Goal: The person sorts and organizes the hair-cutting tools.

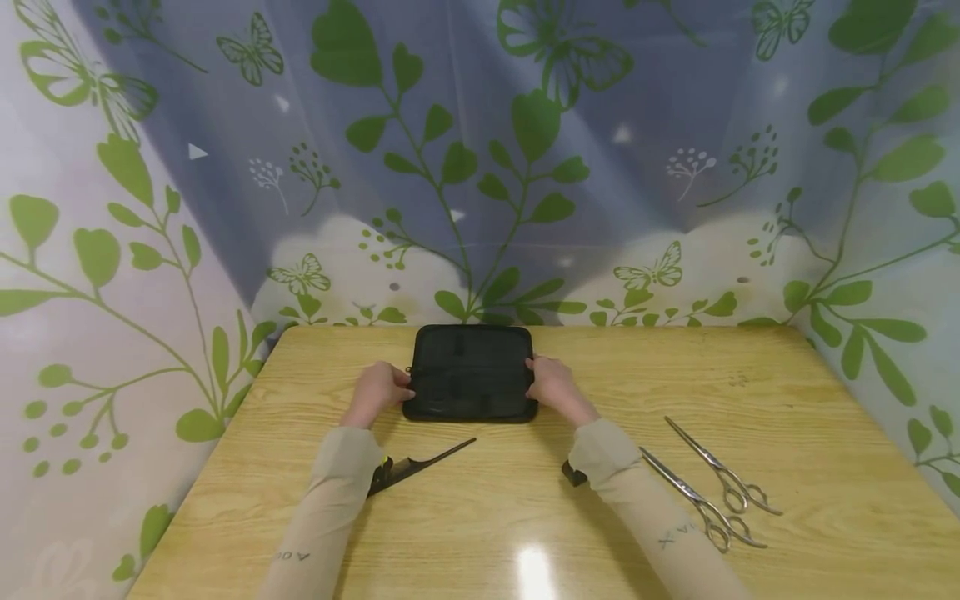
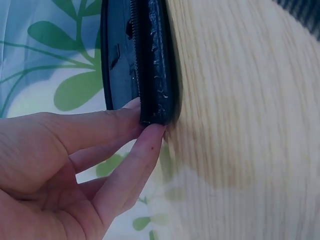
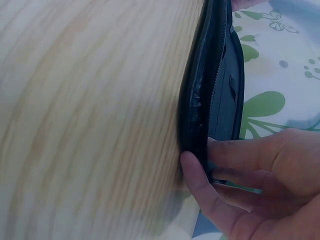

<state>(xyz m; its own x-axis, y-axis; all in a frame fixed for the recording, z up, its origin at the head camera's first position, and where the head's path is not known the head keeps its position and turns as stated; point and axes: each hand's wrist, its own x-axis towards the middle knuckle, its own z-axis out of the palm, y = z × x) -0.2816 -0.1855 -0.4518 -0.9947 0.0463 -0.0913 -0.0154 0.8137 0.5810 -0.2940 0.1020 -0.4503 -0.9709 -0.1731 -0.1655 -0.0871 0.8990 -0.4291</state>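
Observation:
A black zippered case (image 1: 471, 375) lies unzipped and spread near the table's far edge. My left hand (image 1: 377, 390) pinches its left side. On the opposite side my right hand (image 1: 555, 388) grips the edge between thumb and fingers. In the left wrist view, the thumb and fingers close around a corner of the case (image 2: 159, 75), beside the zipper teeth. The right wrist view shows the right fingers (image 3: 245, 152) at the other corner, with small loops on the inner panel.
A black tail comb (image 1: 431, 462) lies by the left sleeve, which hides part of it. Two pairs of silver scissors, one nearer (image 1: 686, 492) and one farther (image 1: 712, 462), lie right of the right forearm. A patterned curtain (image 1: 480, 167) hangs behind the wooden table (image 1: 480, 517).

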